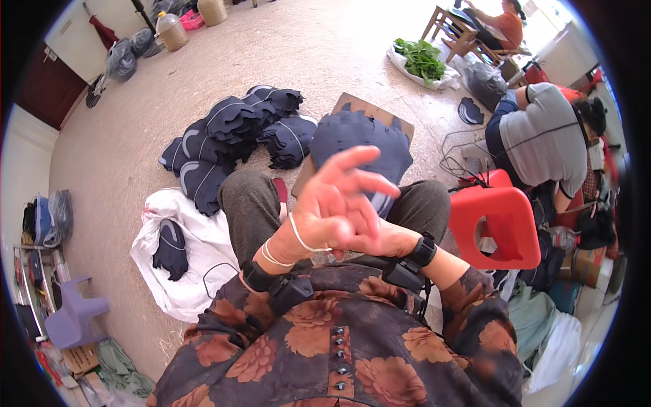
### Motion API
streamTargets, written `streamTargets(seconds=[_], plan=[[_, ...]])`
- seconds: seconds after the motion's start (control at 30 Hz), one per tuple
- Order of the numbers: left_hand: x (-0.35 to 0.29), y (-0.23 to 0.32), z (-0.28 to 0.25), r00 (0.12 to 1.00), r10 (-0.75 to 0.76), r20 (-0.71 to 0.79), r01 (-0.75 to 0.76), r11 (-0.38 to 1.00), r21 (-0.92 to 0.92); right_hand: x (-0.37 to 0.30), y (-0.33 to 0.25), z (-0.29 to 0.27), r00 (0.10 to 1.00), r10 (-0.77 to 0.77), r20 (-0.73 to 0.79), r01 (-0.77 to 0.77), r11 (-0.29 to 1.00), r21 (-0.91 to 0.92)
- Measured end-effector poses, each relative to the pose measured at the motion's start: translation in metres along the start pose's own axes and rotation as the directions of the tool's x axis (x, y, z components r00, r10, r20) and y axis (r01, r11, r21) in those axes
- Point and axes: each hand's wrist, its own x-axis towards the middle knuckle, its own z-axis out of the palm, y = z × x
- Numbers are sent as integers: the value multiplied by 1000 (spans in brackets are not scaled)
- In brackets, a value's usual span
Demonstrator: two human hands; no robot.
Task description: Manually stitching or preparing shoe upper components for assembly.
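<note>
My left hand (339, 200) is raised in front of my lap, palm toward me, with its fingers apart and slightly blurred. White elastic bands (271, 256) circle its wrist, and one of them sits higher, across the heel of the hand. Behind the left thumb, my right hand (390, 239) is closed at that band's lower end; its fingertips are mostly hidden. Just beyond both hands, between my knees, a stack of dark navy cut fabric pieces (359, 142) lies on a brown board (401, 123).
Bundled dark fabric pieces (224, 125) are heaped at left-centre. One more bundle (171, 247) lies on a white sack (146, 237). A red plastic stool (498, 220) stands right, near a bent-over person (542, 136). Leafy greens (420, 60) and a seated person (508, 27) are farther away.
</note>
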Motion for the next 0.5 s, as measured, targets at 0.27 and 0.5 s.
streamTargets(seconds=[0.27,0.5], plan=[[5,-21,-47,866,408,289,-99,-428,898,18,44,4,995,11,99,-9,1000,-21],[-5,-8,-65,704,188,-685,-15,968,250,7,45,-29,999,-45,12,42,972,230]])
